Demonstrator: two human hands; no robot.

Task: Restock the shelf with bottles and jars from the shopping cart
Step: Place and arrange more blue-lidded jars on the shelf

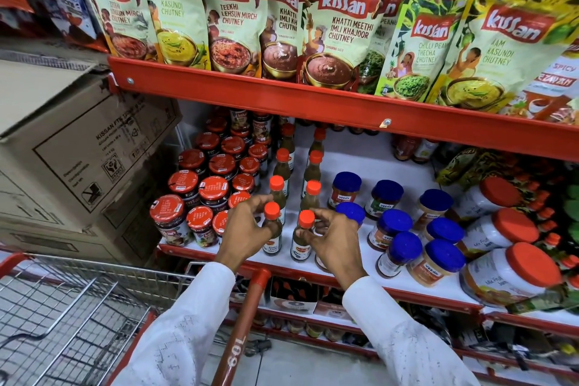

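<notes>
Hands (247,229) around front bottles (272,229)

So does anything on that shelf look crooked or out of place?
Yes. The big orange-lidded jam jars at the right end lie tipped on their sides, and some blue-lidded jars lean beside them. The two rows of sauce bottles by the hands stand upright. Nothing looks spilled or broken.

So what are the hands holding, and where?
Each holds a small sauce bottle near its orange cap: the left hand on the left bottle, the right hand on the right bottle.
</notes>
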